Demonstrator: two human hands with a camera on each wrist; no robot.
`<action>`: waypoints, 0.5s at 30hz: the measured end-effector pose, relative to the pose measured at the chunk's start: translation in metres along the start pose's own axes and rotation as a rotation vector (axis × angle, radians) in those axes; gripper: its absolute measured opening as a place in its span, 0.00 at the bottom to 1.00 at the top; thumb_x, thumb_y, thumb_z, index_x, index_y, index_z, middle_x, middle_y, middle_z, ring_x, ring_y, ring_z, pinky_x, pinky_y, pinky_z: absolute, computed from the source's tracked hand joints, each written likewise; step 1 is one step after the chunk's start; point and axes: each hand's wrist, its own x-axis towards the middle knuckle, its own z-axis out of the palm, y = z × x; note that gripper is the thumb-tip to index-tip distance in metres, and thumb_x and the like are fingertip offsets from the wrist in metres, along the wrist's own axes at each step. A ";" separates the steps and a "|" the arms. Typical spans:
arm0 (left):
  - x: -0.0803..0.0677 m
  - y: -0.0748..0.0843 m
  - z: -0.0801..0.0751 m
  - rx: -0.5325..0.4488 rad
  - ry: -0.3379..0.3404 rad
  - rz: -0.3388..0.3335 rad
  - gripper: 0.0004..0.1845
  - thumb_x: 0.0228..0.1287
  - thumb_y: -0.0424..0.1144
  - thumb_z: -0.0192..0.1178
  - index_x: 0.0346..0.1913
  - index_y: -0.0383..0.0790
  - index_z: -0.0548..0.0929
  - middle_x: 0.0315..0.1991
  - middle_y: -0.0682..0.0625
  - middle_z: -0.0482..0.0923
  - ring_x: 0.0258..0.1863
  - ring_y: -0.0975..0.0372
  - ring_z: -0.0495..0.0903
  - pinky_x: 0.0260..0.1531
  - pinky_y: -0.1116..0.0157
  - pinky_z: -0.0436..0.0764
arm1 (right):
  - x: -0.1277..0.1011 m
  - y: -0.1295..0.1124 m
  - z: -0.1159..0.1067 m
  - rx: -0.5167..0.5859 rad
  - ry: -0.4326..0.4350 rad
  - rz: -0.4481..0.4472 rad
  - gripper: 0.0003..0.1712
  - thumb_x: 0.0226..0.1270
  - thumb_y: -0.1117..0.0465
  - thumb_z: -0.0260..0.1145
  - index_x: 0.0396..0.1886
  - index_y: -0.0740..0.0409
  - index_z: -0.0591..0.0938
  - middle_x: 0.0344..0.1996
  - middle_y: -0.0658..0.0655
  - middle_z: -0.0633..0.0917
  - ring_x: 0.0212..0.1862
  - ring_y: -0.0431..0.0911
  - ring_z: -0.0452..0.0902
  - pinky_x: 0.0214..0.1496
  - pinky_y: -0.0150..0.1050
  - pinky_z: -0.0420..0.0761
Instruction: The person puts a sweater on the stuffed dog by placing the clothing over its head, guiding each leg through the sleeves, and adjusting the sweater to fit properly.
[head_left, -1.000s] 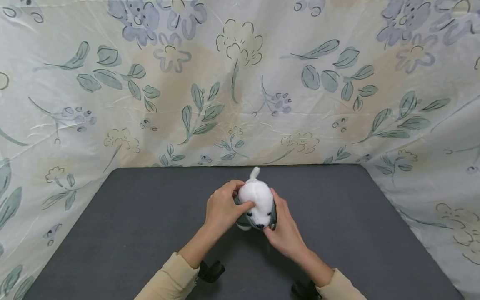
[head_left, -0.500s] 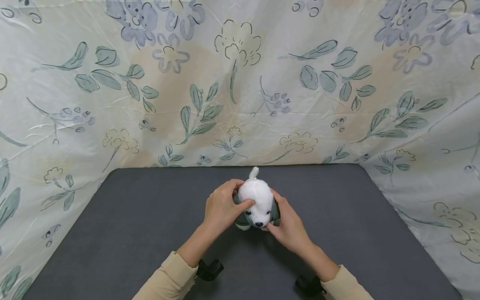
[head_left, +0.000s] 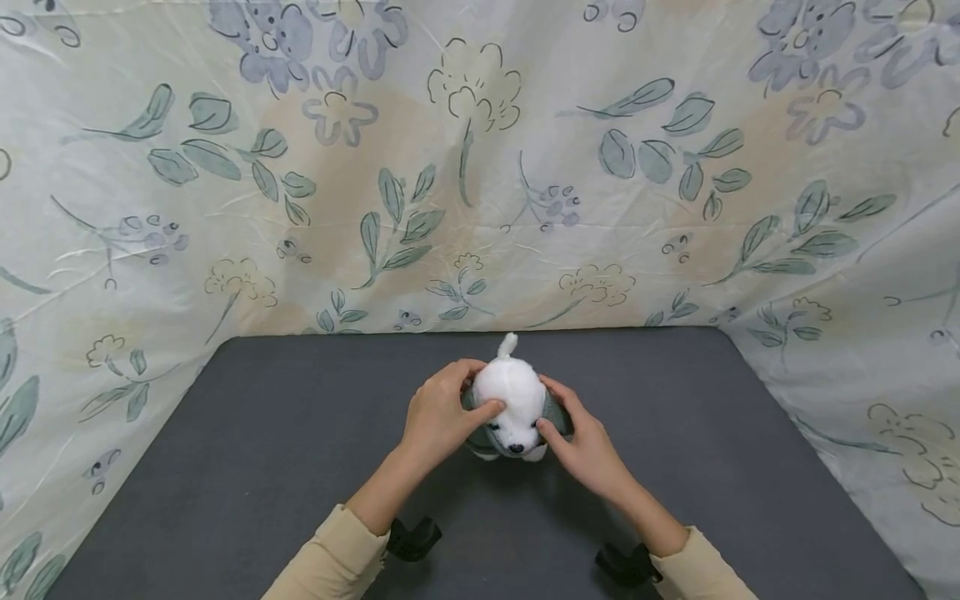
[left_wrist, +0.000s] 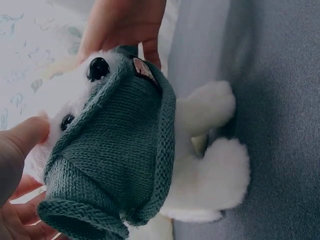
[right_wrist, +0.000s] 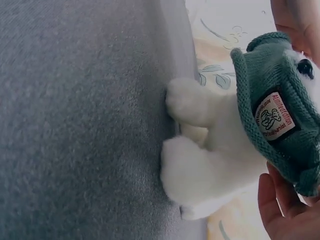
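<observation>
A white plush dog [head_left: 512, 383] stands on the grey table facing the person, its tail up behind. A green knitted sweater [left_wrist: 115, 135] sits round its neck and chest, with a stitched label [right_wrist: 275, 119] on the front. My left hand [head_left: 444, 417] grips the dog from its side, thumb pressed on the forehead near one eye, fingers behind the head beside a rolled cuff. On the other side my right hand [head_left: 588, 442] holds the sweater, its thumb at the cheek and its fingers around the knit. The white paws [right_wrist: 185, 170] rest at the table surface.
The grey table [head_left: 300, 442] reaches back to a floral curtain [head_left: 480, 167] behind it and at both sides. Black wrist mounts [head_left: 415, 540] hang below each forearm, near beige sleeves [head_left: 330, 554].
My right hand has shifted outward, its thumb rising from beside the dog's nose to the cheek. The sweater's side on the right has spread outward. My left hand stays nearly in place.
</observation>
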 end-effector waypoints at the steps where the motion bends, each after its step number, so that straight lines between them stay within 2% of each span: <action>1: 0.000 0.000 0.000 -0.002 -0.003 0.000 0.25 0.47 0.51 0.70 0.49 0.47 0.79 0.38 0.54 0.79 0.34 0.64 0.77 0.30 0.65 0.75 | 0.000 0.000 0.000 0.004 0.009 0.004 0.32 0.66 0.57 0.59 0.68 0.42 0.60 0.63 0.55 0.69 0.61 0.52 0.68 0.54 0.54 0.72; 5: -0.001 0.000 -0.001 -0.012 -0.014 0.001 0.25 0.47 0.51 0.70 0.49 0.46 0.79 0.39 0.54 0.79 0.35 0.63 0.77 0.31 0.65 0.76 | 0.002 0.001 0.003 0.017 0.058 -0.002 0.30 0.66 0.64 0.59 0.66 0.42 0.63 0.60 0.54 0.73 0.59 0.48 0.71 0.52 0.50 0.73; 10: -0.001 -0.001 -0.001 -0.022 -0.016 0.001 0.26 0.47 0.51 0.70 0.50 0.46 0.79 0.39 0.54 0.79 0.36 0.63 0.77 0.31 0.65 0.76 | 0.003 -0.019 -0.002 0.076 0.075 0.044 0.26 0.66 0.70 0.56 0.63 0.52 0.68 0.58 0.58 0.75 0.60 0.50 0.69 0.55 0.51 0.71; 12: -0.002 -0.001 0.000 -0.025 -0.016 0.003 0.26 0.47 0.51 0.70 0.50 0.46 0.79 0.39 0.54 0.79 0.36 0.63 0.77 0.31 0.65 0.76 | 0.005 -0.018 -0.002 0.162 0.044 0.101 0.25 0.67 0.70 0.55 0.63 0.53 0.68 0.60 0.59 0.72 0.63 0.51 0.65 0.59 0.52 0.68; 15: -0.002 -0.002 -0.001 -0.026 -0.016 0.005 0.26 0.47 0.51 0.70 0.50 0.46 0.78 0.40 0.54 0.79 0.36 0.63 0.77 0.32 0.65 0.76 | 0.008 0.003 0.002 0.330 -0.014 0.178 0.25 0.69 0.67 0.52 0.64 0.48 0.66 0.65 0.56 0.67 0.68 0.48 0.57 0.62 0.52 0.64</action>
